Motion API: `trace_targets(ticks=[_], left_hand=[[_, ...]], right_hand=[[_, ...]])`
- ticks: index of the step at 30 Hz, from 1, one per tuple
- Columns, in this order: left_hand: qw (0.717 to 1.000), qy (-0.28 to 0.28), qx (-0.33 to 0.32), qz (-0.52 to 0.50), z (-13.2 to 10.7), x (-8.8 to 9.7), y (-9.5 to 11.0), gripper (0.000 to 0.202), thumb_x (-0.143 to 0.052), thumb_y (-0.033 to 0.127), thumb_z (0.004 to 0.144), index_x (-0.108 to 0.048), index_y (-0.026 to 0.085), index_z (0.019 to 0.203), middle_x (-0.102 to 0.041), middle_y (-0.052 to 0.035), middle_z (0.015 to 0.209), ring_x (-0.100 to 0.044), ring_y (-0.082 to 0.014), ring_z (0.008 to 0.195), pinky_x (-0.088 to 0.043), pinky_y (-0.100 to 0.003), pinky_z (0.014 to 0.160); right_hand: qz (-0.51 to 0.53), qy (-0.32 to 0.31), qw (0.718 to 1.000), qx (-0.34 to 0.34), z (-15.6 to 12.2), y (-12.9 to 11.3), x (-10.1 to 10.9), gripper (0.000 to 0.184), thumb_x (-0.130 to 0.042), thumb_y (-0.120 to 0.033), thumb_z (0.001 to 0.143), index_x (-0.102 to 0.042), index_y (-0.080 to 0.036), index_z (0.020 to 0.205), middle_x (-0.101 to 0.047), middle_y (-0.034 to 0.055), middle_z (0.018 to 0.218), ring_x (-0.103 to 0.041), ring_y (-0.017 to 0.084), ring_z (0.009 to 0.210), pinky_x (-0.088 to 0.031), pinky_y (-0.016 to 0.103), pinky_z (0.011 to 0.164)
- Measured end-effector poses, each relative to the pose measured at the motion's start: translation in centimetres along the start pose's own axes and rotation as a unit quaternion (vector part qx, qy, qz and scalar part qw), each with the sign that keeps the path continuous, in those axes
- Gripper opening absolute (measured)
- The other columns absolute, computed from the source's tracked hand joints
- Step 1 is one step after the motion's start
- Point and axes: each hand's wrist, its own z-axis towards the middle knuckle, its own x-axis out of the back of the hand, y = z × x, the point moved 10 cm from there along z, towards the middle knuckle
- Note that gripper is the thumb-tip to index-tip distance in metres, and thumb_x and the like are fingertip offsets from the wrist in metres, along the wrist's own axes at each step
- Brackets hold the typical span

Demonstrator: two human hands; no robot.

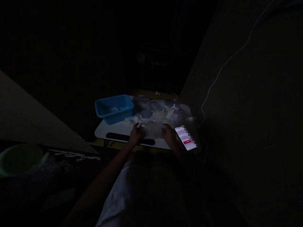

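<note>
Holds a clear plastic bag over the front part of the worktop, spread between both hands. Pinches its left side with the left hand, thumb up and fingers curled in, and its right side with the right hand, fingers curled likewise. Cannot tell, in such dim light, the exact place of each fingertip or the contents of the bag, if any.

Has a loose heap of clear plastic just beyond the bag, with a dull purplish packet among it. Has a blue basin at the left end of the worktop, upright, with something pale and hard to make out at the bottom. Has a phone just beside the right hand, lying face up at a slant with its screen lit.

Reaches with the left forearm across a long dark slot in the near edge of the worktop. Wears a pale garment, seen below between the arms. Shows also a white cable along the wall at right and, low at left, a blurred green basket, well apart from the hands.
</note>
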Motion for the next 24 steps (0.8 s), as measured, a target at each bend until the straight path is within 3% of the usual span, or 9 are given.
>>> trace_targets(ticks=[4, 7, 9, 13, 16, 20, 24], left_hand=[[0.98, 0.037, -0.083, 0.177, -0.7, 1.5, 2.7, 0.058, -0.05, 0.008, 0.065, -0.035, 0.014, 0.121, -0.058, -0.0115, 0.108, -0.059, -0.0197, 0.089, -0.048, -0.034, 0.077], [0.924, 0.054, -0.184, 0.332, -2.2, 1.1, 6.2, 0.054, -0.046, 0.006, 0.067, -0.04, 0.012, 0.12, -0.048, -0.0149, 0.122, -0.048, -0.0241, 0.109, -0.041, -0.038, 0.089], [0.866, 0.019, -0.252, 0.432, -3.3, -1.1, 7.9, 0.048, -0.044, 0.005, 0.069, -0.045, 0.012, 0.116, -0.041, -0.0149, 0.128, -0.039, -0.0273, 0.117, -0.034, -0.044, 0.094], [0.78, -0.185, -0.335, 0.496, -5.4, -8.0, 7.4, 0.044, -0.04, 0.004, 0.072, -0.049, 0.009, 0.115, -0.047, -0.0139, 0.125, -0.038, -0.022, 0.119, -0.027, -0.037, 0.101], [0.787, -0.187, -0.295, 0.509, -4.9, -9.2, 6.2, 0.045, -0.037, 0.007, 0.076, -0.042, 0.003, 0.12, -0.04, -0.0183, 0.129, -0.03, -0.0234, 0.124, -0.025, -0.037, 0.101], [0.813, -0.112, -0.221, 0.526, -4.0, -7.2, 4.8, 0.052, -0.034, 0.03, 0.084, -0.034, 0.0, 0.126, -0.032, -0.0233, 0.133, -0.023, -0.0295, 0.126, -0.023, -0.044, 0.099], [0.812, -0.075, -0.18, 0.55, -4.2, -5.3, 3.8, 0.06, -0.029, 0.041, 0.086, -0.031, -0.001, 0.128, -0.027, -0.0236, 0.135, -0.019, -0.0307, 0.127, -0.018, -0.045, 0.101]], right_hand=[[0.002, 0.008, 1.0, 0.006, 0.0, -0.1, 0.0, 0.035, -0.045, -0.022, 0.078, -0.052, -0.019, 0.112, -0.064, 0.0045, 0.095, -0.057, 0.015, 0.085, -0.042, 0.025, 0.074], [0.003, 0.014, 1.0, 0.008, -0.1, -0.2, 0.0, 0.035, -0.045, -0.022, 0.078, -0.052, -0.019, 0.112, -0.063, 0.0042, 0.096, -0.058, 0.015, 0.084, -0.042, 0.024, 0.074], [-0.001, 0.011, 1.0, -0.002, -0.2, -0.2, 0.0, 0.035, -0.045, -0.022, 0.078, -0.052, -0.02, 0.112, -0.063, 0.0042, 0.098, -0.058, 0.015, 0.084, -0.042, 0.024, 0.073], [-0.015, 0.004, 1.0, -0.011, -0.2, -0.3, 0.0, 0.035, -0.045, -0.022, 0.078, -0.052, -0.019, 0.112, -0.063, 0.0047, 0.1, -0.059, 0.016, 0.082, -0.042, 0.024, 0.07], [-0.015, 0.009, 1.0, -0.002, -0.2, -0.4, -0.1, 0.034, -0.044, -0.023, 0.078, -0.052, -0.019, 0.112, -0.064, 0.0049, 0.098, -0.058, 0.015, 0.084, -0.042, 0.024, 0.072], [-0.01, 0.016, 1.0, -0.004, -0.2, -0.3, -0.1, 0.034, -0.043, -0.023, 0.079, -0.053, -0.019, 0.111, -0.064, 0.0049, 0.097, -0.058, 0.015, 0.087, -0.041, 0.024, 0.075], [-0.004, 0.019, 1.0, 0.001, -0.1, -0.2, -0.1, 0.035, -0.042, -0.023, 0.079, -0.052, -0.018, 0.112, -0.063, 0.0051, 0.099, -0.057, 0.016, 0.089, -0.041, 0.025, 0.077]])
